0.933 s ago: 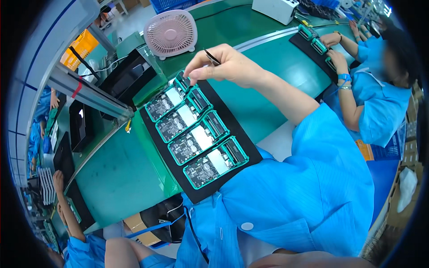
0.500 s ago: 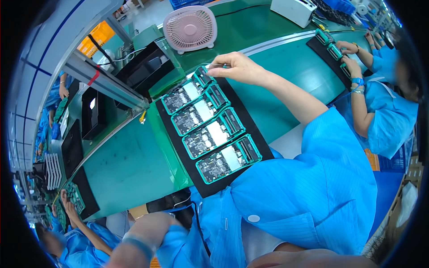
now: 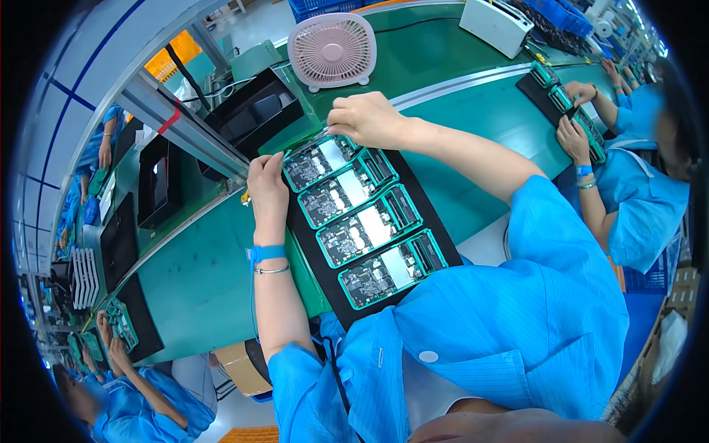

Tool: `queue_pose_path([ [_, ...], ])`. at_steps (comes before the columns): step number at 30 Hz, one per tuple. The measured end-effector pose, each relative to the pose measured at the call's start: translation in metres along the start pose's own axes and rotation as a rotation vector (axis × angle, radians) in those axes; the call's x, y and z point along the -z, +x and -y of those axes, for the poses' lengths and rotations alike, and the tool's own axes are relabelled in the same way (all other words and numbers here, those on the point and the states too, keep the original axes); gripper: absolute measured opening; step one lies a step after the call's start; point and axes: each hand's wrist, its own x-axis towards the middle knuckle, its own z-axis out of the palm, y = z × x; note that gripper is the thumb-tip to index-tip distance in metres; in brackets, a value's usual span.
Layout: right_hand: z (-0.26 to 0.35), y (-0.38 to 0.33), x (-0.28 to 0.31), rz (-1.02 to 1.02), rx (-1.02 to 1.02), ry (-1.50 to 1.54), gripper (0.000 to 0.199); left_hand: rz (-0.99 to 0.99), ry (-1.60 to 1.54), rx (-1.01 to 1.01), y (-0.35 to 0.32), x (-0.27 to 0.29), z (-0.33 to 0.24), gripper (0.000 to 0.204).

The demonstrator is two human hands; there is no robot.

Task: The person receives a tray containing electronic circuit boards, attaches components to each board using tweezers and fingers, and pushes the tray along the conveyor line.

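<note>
A black rectangular carrier tray (image 3: pixel 436 236) lies on the green counter (image 3: pixel 199 280) at the middle of the frame, its long axis running from upper left to lower right. On it sit four teal-framed circuit-board assemblies in a row; the one at the upper-left end (image 3: pixel 319 160) is where both hands meet.

The right hand (image 3: pixel 367 118) comes in from the right and hangs over that board's upper edge, its grip curled together with the fingertips turned down onto the teal frame. Whether it pinches a small tool or part I cannot tell; the knuckles hide the tips. The left hand (image 3: pixel 267 184), with a blue wrist strap (image 3: pixel 266 252) on the forearm below it, rests along the tray's left edge, fingers loosely bent against the side of the same board, clamped on nothing I can see. The right hand is the nearer of the two to the board's top edge, and the other three boards (image 3: pixel 369 229) lie away from both hands toward the lower right.

A pink round desk fan (image 3: pixel 332 50) stands just above the right hand. The nearest tray corner is cut off by the blue sleeve (image 3: pixel 517 332).
</note>
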Motion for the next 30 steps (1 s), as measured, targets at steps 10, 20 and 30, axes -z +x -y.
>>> queue_pose_path([
  [10,0.001,0.031,-0.027,0.239,0.177,-0.088,0.014,-0.031,-0.055,-0.047,-0.005,-0.001,-0.006,0.011],
  [20,-0.002,0.04,-0.034,0.353,0.087,-0.072,0.021,0.008,0.042,-0.125,-0.002,-0.003,-0.006,0.012],
  [30,0.002,0.04,-0.034,0.454,0.019,-0.074,0.025,0.033,0.078,-0.143,-0.003,-0.002,-0.007,0.012],
])
